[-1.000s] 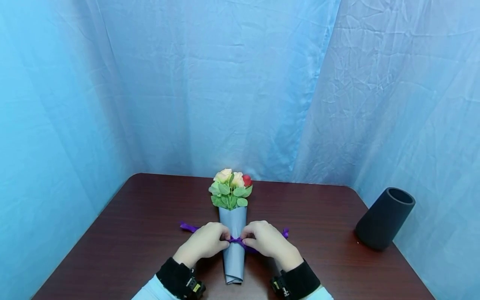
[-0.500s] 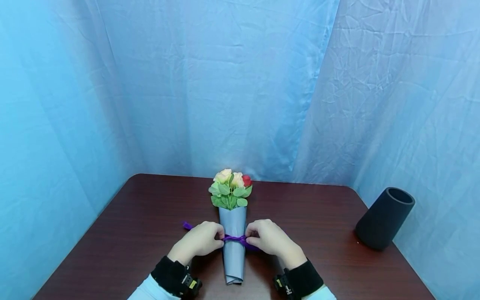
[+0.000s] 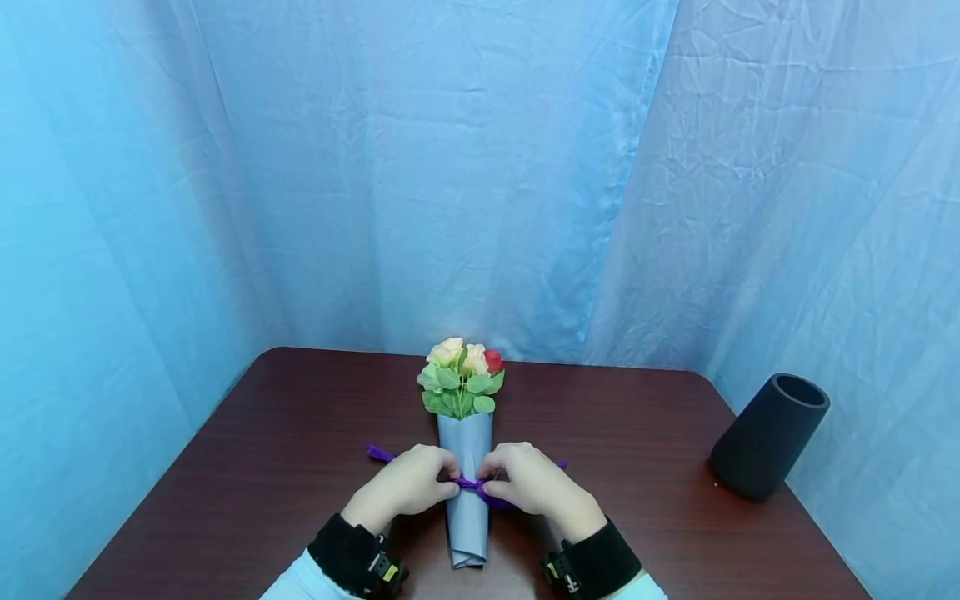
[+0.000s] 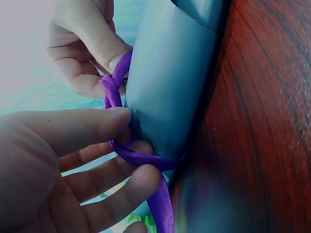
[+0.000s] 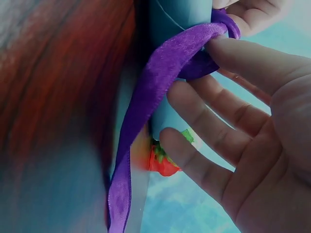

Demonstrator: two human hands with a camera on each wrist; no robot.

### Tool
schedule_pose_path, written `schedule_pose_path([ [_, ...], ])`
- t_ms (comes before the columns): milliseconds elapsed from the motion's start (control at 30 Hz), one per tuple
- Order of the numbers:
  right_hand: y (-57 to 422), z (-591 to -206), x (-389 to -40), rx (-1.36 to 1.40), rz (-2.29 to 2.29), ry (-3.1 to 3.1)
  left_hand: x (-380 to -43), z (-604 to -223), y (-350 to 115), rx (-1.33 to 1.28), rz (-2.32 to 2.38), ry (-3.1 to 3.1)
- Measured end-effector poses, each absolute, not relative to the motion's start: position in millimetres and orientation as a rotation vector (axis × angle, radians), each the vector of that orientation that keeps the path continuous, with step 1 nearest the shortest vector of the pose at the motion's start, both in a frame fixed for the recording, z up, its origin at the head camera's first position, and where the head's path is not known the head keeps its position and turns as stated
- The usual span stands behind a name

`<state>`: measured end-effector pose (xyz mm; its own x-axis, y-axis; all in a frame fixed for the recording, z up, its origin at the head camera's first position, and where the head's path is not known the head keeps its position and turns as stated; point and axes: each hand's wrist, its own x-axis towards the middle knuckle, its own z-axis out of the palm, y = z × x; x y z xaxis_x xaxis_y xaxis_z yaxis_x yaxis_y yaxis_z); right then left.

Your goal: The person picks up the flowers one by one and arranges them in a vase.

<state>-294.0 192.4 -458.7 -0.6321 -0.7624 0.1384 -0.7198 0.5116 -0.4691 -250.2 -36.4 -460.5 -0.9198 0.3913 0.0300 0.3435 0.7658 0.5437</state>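
A bouquet (image 3: 467, 437) was laid at the middle of the desk (image 3: 300, 467), its cream and red flowers (image 3: 475, 360) pointed toward the far edge. Its blue paper (image 3: 468, 533) was encircled, below the flowers, by a purple ribbon (image 3: 470, 483). The ribbon was pinched on top of the paper, just to either side, by the left hand (image 3: 412, 482) and the right hand (image 3: 531, 480). Loose ribbon ends were seen out past both hands. A black vase (image 3: 765, 442) was noted well apart, near the right edge.
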Motion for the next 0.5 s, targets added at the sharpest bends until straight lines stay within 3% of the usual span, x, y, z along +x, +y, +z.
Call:
schedule_pose_path([
  [500,190.4,-457.2,-292.3,-1.226,-0.959,2.578,-248.4,-455.1,-36.3,0.709,0.929,2.813],
])
